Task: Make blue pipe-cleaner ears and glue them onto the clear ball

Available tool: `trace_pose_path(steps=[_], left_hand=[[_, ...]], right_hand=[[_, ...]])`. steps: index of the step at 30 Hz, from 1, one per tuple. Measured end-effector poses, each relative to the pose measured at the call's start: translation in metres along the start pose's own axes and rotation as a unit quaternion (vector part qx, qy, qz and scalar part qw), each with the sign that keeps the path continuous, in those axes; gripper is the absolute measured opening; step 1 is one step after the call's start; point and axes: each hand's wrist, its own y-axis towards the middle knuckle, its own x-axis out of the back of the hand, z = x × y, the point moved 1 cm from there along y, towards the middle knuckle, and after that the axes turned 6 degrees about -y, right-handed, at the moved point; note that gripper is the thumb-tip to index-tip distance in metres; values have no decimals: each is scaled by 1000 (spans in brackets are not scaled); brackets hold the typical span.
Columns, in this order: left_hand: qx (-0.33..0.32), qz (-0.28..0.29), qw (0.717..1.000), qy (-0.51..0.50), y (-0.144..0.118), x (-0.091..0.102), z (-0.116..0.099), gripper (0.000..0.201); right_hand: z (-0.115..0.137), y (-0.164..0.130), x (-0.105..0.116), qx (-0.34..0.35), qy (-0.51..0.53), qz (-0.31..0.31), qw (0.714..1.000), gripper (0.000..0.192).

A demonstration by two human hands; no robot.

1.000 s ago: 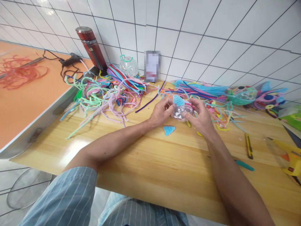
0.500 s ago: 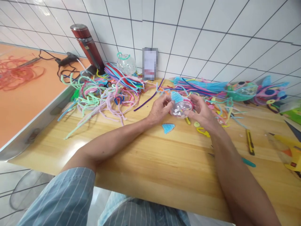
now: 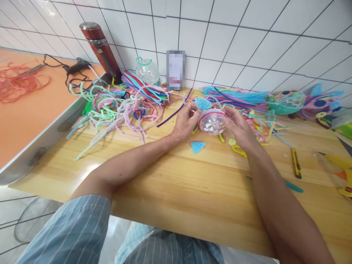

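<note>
My left hand (image 3: 186, 121) pinches a light-blue, ribbed fin-shaped piece of pipe cleaners (image 3: 203, 104) at its edge. Just below that piece is a clear plastic ball (image 3: 212, 124) with a pink pipe-cleaner band round its upper part and small bits inside. The fingers of my right hand (image 3: 237, 124) grip the ball from its right side. A second blue fin-shaped piece (image 3: 198, 147) lies flat on the wood nearer to me. Close to my right wrist are a pale yellow disc (image 3: 232, 141) and a bent yellow pipe cleaner (image 3: 238, 150).
Loose pipe cleaners (image 3: 110, 113) are heaped at left, by a red-brown flask (image 3: 99, 51), a clear bowl (image 3: 147, 71) and a phone (image 3: 176, 70). Finished-looking fish figures (image 3: 287, 102) stand back right. A yellow cutter (image 3: 296, 163) and a yellow glue gun (image 3: 339, 172) lie at right.
The blue fin piece has shifted slightly up and left, off the ball's front. The ball has turned, showing its pink band, and my right hand has moved a little right.
</note>
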Motion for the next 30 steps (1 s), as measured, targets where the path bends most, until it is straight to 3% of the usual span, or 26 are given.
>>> trace_pose_path(steps=[8,14,18,23,30], left_hand=[[24,-14,1000,-7,0,0,4,23],[19,-11,1000,-9,-1,0,8,30],[-1,-6,1000,-3,-2,0,9,29],[-6,14,1000,-7,-3,0,9,28],[-8,-2,1000,0,-3,0,12,28]], right_hand=[[-13,11,5,-32,63,-135,988,66],[-1,7,5,9,24,-175,984,32],[15,1,1,60,-22,-164,984,15],[18,1,-3,55,-25,-135,989,15],[18,-1,-3,56,-35,-158,985,13]])
